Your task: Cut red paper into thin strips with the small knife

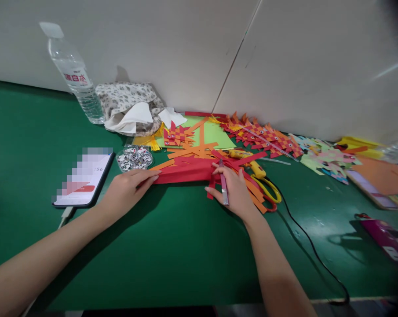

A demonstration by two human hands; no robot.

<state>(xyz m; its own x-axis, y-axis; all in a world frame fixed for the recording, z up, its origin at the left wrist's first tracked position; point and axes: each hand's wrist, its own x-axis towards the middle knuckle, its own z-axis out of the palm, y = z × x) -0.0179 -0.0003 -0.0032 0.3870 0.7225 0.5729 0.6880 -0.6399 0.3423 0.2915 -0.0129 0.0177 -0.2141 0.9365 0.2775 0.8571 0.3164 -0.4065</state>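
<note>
A folded sheet of red paper (185,170) lies in front of me over a heap of paper strips. My left hand (133,185) pinches its left end between thumb and fingers. At the sheet's right end, my right hand (233,187) has its fingers closed around a slim purple utility knife (223,182), while its fingertips touch the red paper. Whether a blade sticks out cannot be made out. Orange strips (192,152) lie behind the sheet, and more red and orange strips spread out beneath and beyond my right hand.
A phone (86,178) and a bag of googly eyes (135,157) lie left. Behind stand a water bottle (76,75) and a tissue pouch (129,97). Right are a yellow glue gun (256,168), scissors (279,193), woven paper fish (264,136) and a power strip (383,237).
</note>
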